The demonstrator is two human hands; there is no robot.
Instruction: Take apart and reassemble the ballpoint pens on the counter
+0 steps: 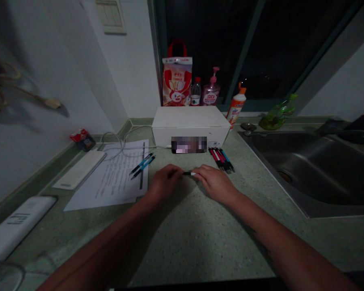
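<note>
Both hands meet over the middle of the counter [182,242], each closed on one end of a black and white pen [188,173]. My left hand [166,180] grips its dark end, and my right hand [214,182] pinches its white end; the fingers hide most of the pen. To the right of my right hand lies a row of several pens [221,160] in red, white, black and blue. Left of my left hand, two blue pens [143,165] rest across the edge of a printed sheet [115,178]. A phone [189,145] leans sideways behind the hands.
Behind the phone stands a white box [191,117]. A sink [321,169] is set into the counter on the right. Bottles, among them an orange-capped one [236,106], line the window. At left lie a white flat device [80,169], a white power strip [16,226] and cables.
</note>
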